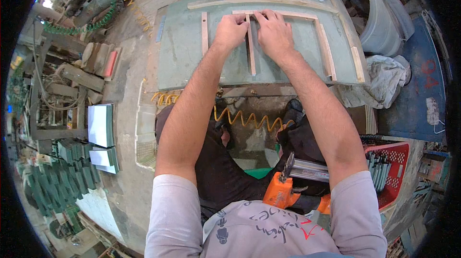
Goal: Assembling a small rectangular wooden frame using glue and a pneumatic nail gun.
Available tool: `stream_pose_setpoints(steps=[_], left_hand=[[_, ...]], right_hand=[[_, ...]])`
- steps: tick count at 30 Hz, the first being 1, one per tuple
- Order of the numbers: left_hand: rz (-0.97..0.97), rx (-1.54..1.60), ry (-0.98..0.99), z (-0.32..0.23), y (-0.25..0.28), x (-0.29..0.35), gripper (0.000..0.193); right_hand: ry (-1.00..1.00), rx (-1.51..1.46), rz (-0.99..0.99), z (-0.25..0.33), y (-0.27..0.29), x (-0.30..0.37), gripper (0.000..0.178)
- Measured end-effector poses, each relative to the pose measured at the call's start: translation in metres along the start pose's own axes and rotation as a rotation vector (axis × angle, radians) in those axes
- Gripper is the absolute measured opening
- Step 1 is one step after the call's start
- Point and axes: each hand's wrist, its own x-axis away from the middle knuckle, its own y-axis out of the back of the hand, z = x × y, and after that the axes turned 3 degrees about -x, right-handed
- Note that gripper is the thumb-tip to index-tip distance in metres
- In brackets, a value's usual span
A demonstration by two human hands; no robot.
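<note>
The joint we most want to see is hard to make out: the upper end of the narrow wooden crosspiece (251, 54) is partly covered by the fingers where it meets the wooden top rail (297, 15). Both lie on the green-grey counter (182, 61), the crosspiece running from the rail toward the body.

The left hand (232, 31) is half curled, thumb and fingers drawn in at the crosspiece's upper end; its fingertips are largely hidden, so we cannot tell how firmly it grips. The right hand (274, 32) is bent over the rail, index finger reaching to it just beside the joint; we cannot tell whether its thumb closes underneath.

A loose wooden strip (204, 34) lies to the left. Low down, we see an orange nail gun (281, 191) on the lap, partly hidden by the right arm.
</note>
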Motion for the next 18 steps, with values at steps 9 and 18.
stream_pose_setpoints(steps=[9,18], left_hand=[[-0.012,0.038,-0.029,-0.006,0.002,-0.005,0.033],[-0.024,0.079,-0.004,-0.001,0.000,0.009,0.033]], right_hand=[[-0.004,0.028,-0.045,0.000,0.008,-0.006,0.045],[-0.142,-0.029,-0.160,-0.015,0.004,0.006,0.039]])
